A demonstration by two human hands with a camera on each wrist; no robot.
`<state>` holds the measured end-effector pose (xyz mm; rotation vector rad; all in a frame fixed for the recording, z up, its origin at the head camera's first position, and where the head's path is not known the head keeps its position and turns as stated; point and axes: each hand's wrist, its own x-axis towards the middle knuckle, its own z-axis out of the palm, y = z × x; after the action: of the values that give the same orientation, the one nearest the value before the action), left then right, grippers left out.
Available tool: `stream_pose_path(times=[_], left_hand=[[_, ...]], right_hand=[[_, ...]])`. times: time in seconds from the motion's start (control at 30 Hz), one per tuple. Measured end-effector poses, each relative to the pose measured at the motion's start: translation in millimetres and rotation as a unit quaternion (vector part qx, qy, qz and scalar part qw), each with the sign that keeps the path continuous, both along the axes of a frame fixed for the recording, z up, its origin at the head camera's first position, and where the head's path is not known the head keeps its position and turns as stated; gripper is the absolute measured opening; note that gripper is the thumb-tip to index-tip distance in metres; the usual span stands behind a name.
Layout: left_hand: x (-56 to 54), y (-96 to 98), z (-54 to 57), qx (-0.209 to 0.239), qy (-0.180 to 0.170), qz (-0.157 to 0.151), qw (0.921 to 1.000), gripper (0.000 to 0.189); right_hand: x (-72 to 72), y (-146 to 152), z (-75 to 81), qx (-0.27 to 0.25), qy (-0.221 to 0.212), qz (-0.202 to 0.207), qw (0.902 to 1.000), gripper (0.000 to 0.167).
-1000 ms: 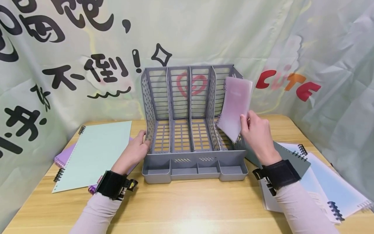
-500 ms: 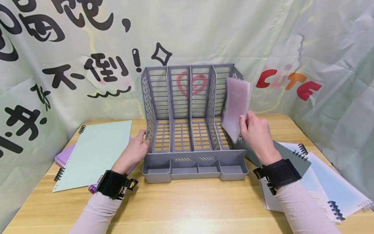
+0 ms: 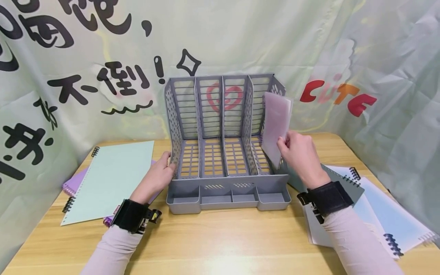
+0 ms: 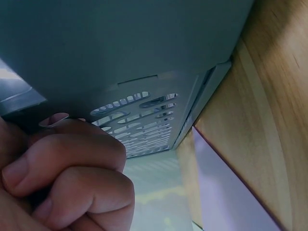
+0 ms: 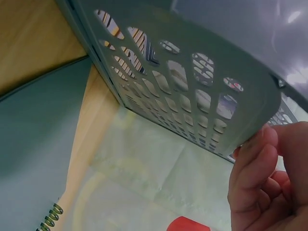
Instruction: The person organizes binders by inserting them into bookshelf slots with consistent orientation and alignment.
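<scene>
A grey desk file organizer (image 3: 227, 183) stands mid-table, with upright slots behind and small trays along its front. My left hand (image 3: 156, 177) grips the front edge of its left side wall; in the left wrist view the fingers (image 4: 91, 192) are curled beside the perforated panel. My right hand (image 3: 302, 156) pinches the edge of a slim pink spiral notebook (image 3: 276, 122), held upright and slightly tilted at the rightmost slot. Part of the notebook is within that slot; whether its bottom touches the slot floor cannot be seen. In the right wrist view my right fingertips are beside the perforated right wall (image 5: 183, 96).
On the left lie a pale green notebook (image 3: 113, 179) and purple notebooks (image 3: 77, 181) under it. To the right, a dark green notebook (image 3: 343, 187) overlaps several blue and white ones (image 3: 392, 210). A printed cloth (image 3: 240, 38) hangs behind the wooden table (image 3: 220, 244).
The pink notebook has turned more edge-on and shifted slightly left and down into the rightmost slot, with my right hand moving along. My left hand keeps its hold on the organizer.
</scene>
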<state>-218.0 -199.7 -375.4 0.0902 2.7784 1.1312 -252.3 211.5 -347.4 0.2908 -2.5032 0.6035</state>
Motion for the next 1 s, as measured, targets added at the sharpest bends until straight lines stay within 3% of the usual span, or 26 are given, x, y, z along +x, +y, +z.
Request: stream_pose_path(times=[0.4,0.6,0.9,1.0], left_hand=[[-0.2,-1.2,-1.7,0.005,0.004,0.001,1.0000,0.062],[0.3,-1.1,-0.8,0.008,0.003,-0.002,1.0000,0.065],[0.8,-0.2,0.3,0.012,-0.005,0.001,0.9999,0.065],[1.1,-0.4,-0.2,0.015,-0.006,0.002,0.9999,0.066]], right_hand=[[-8.6,4,10.2,0.011,-0.064,0.010,0.9978,0.042],[-11.3,5,16.3,0.014,-0.104,-0.006,0.9945,0.051],[-17.6,10,25.9,0.053,-0.109,-0.002,0.9927,0.055],[-19.2,13,32.4,0.058,-0.131,0.010,0.9896,0.053]])
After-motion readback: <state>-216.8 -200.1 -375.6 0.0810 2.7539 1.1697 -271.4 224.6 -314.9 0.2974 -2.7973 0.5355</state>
